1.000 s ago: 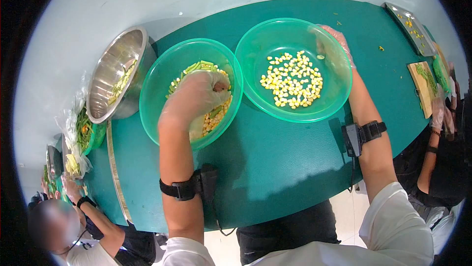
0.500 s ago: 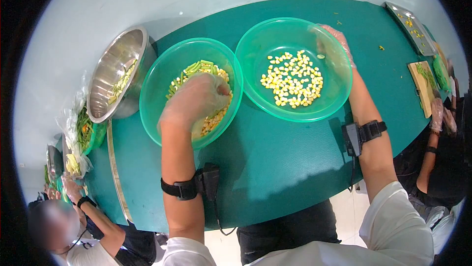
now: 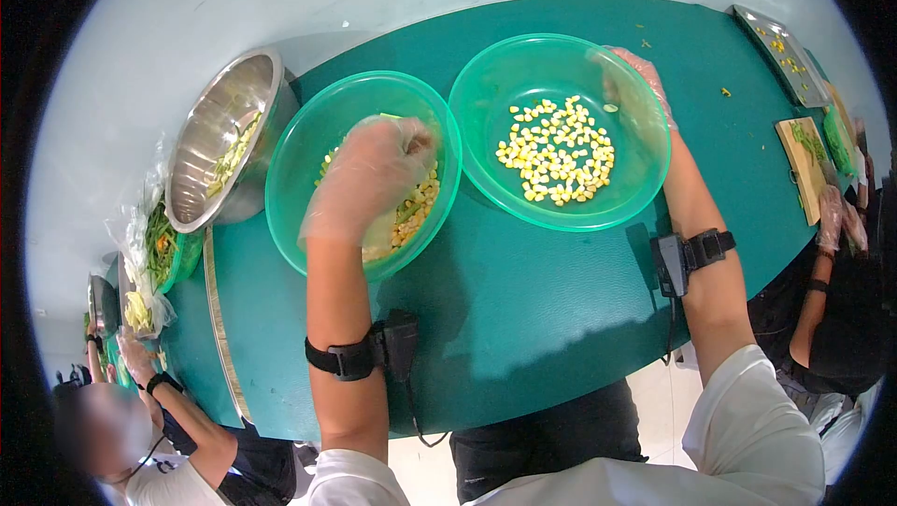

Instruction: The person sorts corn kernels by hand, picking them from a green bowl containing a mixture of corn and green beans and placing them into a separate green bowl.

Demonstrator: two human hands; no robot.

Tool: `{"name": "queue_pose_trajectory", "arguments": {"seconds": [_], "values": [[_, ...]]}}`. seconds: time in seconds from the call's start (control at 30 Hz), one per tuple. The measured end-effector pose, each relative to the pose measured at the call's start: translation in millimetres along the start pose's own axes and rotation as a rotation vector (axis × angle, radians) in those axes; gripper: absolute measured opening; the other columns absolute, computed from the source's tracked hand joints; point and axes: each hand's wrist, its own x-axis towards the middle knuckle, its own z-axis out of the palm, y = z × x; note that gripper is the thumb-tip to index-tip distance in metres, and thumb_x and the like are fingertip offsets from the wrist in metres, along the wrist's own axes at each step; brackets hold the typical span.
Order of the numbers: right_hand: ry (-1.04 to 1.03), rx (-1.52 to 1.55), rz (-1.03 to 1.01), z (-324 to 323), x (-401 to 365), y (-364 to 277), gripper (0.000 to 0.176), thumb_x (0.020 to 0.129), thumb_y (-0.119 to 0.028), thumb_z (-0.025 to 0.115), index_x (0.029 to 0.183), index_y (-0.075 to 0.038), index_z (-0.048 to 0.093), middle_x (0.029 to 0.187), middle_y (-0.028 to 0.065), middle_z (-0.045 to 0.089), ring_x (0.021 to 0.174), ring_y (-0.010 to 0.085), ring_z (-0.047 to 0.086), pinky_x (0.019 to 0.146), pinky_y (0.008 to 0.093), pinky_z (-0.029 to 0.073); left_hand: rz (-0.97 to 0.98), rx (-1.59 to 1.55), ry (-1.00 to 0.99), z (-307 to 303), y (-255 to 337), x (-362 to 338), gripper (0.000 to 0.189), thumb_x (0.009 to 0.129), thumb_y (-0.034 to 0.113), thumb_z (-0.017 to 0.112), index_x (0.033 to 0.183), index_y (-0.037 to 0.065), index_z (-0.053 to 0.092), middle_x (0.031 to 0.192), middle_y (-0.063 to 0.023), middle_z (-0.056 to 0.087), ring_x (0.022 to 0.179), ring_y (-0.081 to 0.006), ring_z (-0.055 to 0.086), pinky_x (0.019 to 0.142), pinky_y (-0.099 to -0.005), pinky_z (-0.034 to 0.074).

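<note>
Picking calls for soft fingers.
Left hand point(image 3: 369, 179) pinches in bean bowl point(image 3: 304, 160) beside corn bowl point(image 3: 484, 156), can't tell what; right hand point(image 3: 650, 76) holds corn bowl.

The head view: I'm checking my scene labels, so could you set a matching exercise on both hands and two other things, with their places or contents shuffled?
1. Left hand
2. Right hand
3. Steel bowl
4. Wooden board

A. Bears chopped greens
B. Within the rim of the mixed bowl
C. Contains pale strips
D. At the outer side of the corn bowl

Pairs: 1-B; 2-D; 3-C; 4-A
</note>
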Motion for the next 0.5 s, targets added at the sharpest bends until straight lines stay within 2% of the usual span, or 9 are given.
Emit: {"name": "queue_pose_trajectory", "arguments": {"seconds": [0.1, 0.2, 0.3, 0.4, 0.5], "values": [[-0.002, 0.001, 0.008, -1, 1, 1, 0.018, 0.102, -0.021, 0.063, 0.108, -0.009, 0.076, 0.078, -0.005, 0.061, 0.068, 0.0049, 0.051, 0.06, 0.021, 0.04, 0.032, -0.067, 0.077, -7, 6, 6, 0.021, 0.096, 0.015, 0.07, 0.109, -0.001, 0.074, 0.084, -0.0153, 0.072, 0.08, -0.0169, 0.068, 0.08, -0.0346, 0.055], [0.011, 0.033, 0.029, 1, -1, -2, 0.019, 0.102, -0.021, 0.063, 0.108, -0.008, 0.075, 0.078, -0.0049, 0.061, 0.068, 0.0049, 0.052, 0.06, 0.021, 0.041, 0.109, -0.398, 0.147, -12, 21, 4, 0.02, 0.098, 0.014, 0.071, 0.112, 0.0, 0.074, 0.087, -0.0076, 0.072, 0.082, -0.0111, 0.064, 0.081, -0.0304, 0.054], [0.021, 0.035, 0.039, 2, 0, -3, 0.019, 0.102, -0.021, 0.063, 0.108, -0.008, 0.075, 0.078, -0.005, 0.061, 0.067, 0.0048, 0.052, 0.06, 0.0209, 0.041, 0.226, -0.408, 0.118, -12, 33, 2, 0.018, 0.097, 0.012, 0.072, 0.112, 0.0, 0.073, 0.091, -0.0029, 0.071, 0.084, -0.0108, 0.063, 0.081, -0.0291, 0.053], [0.026, 0.039, 0.052, 2, 0, -4, 0.019, 0.102, -0.021, 0.063, 0.108, -0.008, 0.075, 0.077, -0.005, 0.061, 0.066, 0.0049, 0.052, 0.059, 0.021, 0.041, 0.172, -0.354, 0.106, -8, 23, 3, 0.019, 0.098, 0.011, 0.072, 0.112, 0.0, 0.073, 0.086, -0.0038, 0.07, 0.081, -0.0099, 0.062, 0.079, -0.0285, 0.053], [0.016, 0.041, 0.046, 0, 1, -1, 0.019, 0.102, -0.021, 0.064, 0.109, -0.008, 0.075, 0.078, -0.0051, 0.061, 0.067, 0.0046, 0.053, 0.06, 0.0209, 0.042, 0.019, -0.236, 0.019, -11, 13, 4, 0.021, 0.098, 0.016, 0.071, 0.11, -0.001, 0.073, 0.083, -0.0081, 0.07, 0.078, -0.0104, 0.061, 0.078, -0.0299, 0.053]]}}
